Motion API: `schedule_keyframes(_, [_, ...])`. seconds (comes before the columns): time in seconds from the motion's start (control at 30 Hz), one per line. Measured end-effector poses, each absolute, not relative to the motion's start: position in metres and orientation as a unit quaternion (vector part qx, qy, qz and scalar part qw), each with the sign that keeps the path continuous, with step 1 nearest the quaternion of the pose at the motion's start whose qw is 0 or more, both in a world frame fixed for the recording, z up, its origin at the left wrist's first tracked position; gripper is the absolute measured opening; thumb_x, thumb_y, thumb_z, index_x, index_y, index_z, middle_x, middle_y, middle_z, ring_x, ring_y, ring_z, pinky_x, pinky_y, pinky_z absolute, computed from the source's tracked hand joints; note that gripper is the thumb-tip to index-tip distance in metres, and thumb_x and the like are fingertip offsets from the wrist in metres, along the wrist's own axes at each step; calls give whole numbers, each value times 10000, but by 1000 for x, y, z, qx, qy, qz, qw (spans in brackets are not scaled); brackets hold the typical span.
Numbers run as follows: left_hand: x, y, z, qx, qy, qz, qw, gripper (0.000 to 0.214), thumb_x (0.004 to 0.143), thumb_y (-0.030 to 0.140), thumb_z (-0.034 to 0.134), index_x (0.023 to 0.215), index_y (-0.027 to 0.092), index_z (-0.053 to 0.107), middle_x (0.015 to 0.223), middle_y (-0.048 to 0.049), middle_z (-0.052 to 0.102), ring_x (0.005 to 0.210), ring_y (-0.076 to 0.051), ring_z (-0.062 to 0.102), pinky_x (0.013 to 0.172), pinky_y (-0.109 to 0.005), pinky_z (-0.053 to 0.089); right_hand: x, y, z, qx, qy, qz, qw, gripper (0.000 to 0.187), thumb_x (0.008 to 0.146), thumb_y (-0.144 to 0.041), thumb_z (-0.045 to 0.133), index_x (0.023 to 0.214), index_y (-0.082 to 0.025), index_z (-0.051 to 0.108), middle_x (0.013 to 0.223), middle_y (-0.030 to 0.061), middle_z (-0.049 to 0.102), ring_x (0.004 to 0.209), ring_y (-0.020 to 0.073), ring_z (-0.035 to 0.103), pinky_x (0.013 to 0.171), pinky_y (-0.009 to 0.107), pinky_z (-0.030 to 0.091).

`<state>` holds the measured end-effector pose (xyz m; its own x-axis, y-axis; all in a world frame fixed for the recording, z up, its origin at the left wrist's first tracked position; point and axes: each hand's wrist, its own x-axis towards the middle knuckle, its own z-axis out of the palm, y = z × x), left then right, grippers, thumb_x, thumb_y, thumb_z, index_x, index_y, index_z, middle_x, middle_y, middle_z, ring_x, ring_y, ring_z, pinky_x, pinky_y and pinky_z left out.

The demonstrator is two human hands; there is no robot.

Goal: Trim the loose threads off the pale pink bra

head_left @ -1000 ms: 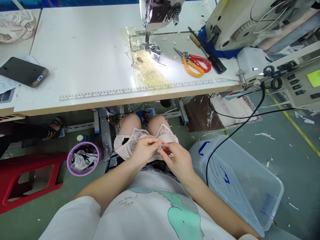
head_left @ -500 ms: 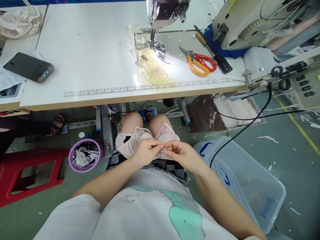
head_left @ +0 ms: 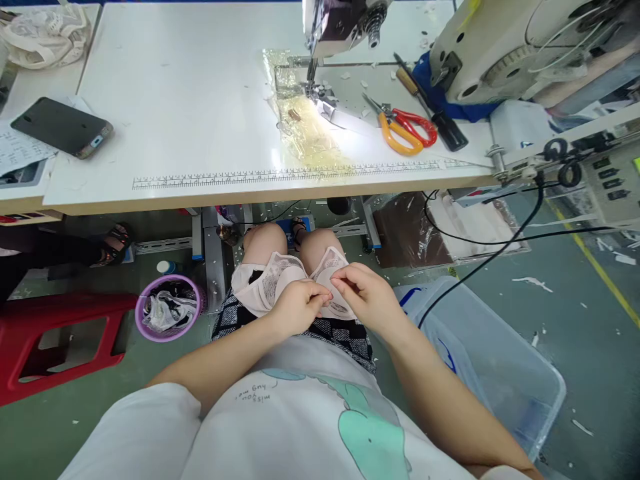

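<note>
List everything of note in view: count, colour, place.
Bra: 1, pale pink, on lap
Sewing machine head: 1, white, dark, top centre
Machine body: 1, white, top right
Table: 1, white, ahead
Ruler scale: 1, black, table's front edge
Scissor loops: 2, orange, red, table right
Tool: 1, black-handled, table right
Phone: 1, dark grey, table left
Fabric: 1, cream, top left
Stool: 1, red, floor left
Basket: 1, purple, floor left
Bin: 1, clear, floor right
Scraps: many, white, table and floor
Shirt: 1, white, bottom
Left hand: 1, bare, over bra
Right hand: 1, bare, over bra

Phone (head_left: 63, 127) partly on papers (head_left: 20, 148). Scissors (head_left: 385, 125) beside black-handled screwdriver (head_left: 450, 131). Red stool (head_left: 55, 317) near purple basket (head_left: 139, 313).
</note>
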<state>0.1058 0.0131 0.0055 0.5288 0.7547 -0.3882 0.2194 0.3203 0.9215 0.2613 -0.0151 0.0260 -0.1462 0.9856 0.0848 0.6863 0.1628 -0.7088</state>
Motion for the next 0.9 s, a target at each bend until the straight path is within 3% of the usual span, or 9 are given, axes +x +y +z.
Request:
schedule_keyframes(0.4, [108, 11, 5, 506, 455, 205, 703, 129, 730, 114, 512, 654, 105, 617, 691, -24, 550, 546, -103, 557, 504, -211, 495, 265, -9, 25, -576, -725, 270, 265, 156, 827, -181, 462, 700, -179, 553, 662, 21, 509, 638, 145, 491, 562, 257, 387])
schedule_keyframes(0.6, [106, 15, -5, 449, 464, 247, 722, 88, 725, 167, 557, 713, 102, 616, 659, -24, 598, 535, -115, 581, 539, -224, 496, 262, -30, 16, -558, -731, 308, 244, 145, 855, -177, 439, 796, -177, 571, 747, 43, 540, 707, 152, 507, 630, 273, 410])
schedule_keyframes(0.9, [106, 12, -5, 488, 441, 239, 714, 84, 700, 168, 583, 655, 111, 627, 720, -31, 576, 561, -110, 564, 550, -236, 513, 257, -6, 36, -572, -759, 224, 217, 193, 834, -176, 417, 684, -172, 539, 662, 35, 499, 632, 153, 470, 547, 262, 372])
